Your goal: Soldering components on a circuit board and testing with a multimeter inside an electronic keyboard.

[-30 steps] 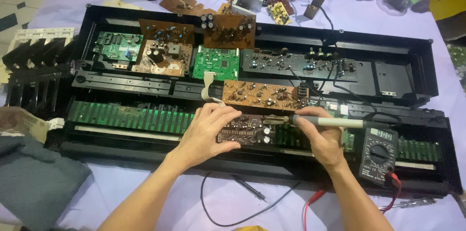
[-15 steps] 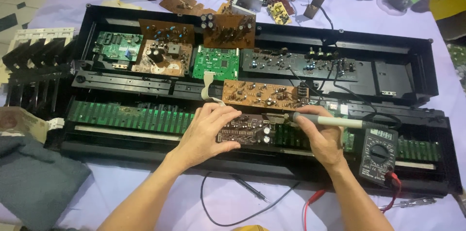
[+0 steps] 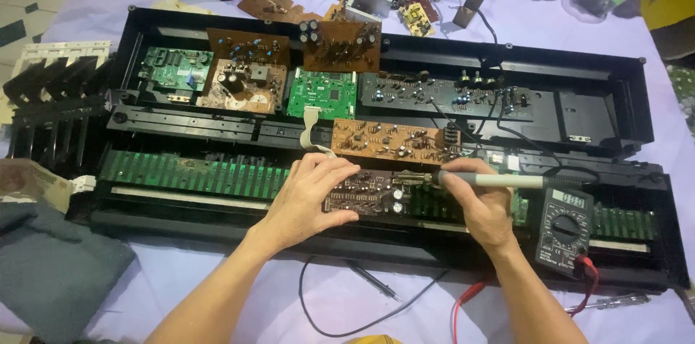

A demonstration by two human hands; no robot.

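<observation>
Near the front edge of the opened keyboard chassis (image 3: 637, 76), the left hand (image 3: 308, 196) gripped the small dark circuit board (image 3: 365, 193), pinning it steady, so the right hand (image 3: 481, 206), closed around the soldering iron (image 3: 492, 180), could touch its tip to the board's right end.

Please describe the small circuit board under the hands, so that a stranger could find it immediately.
Start from the long black open keyboard case on the purple cloth. Along its near edge lies a green strip; the dark brown board rests there, between the left hand and the soldering iron. Unlike the orange-brown board behind it, it is darker and hand-held.
</observation>
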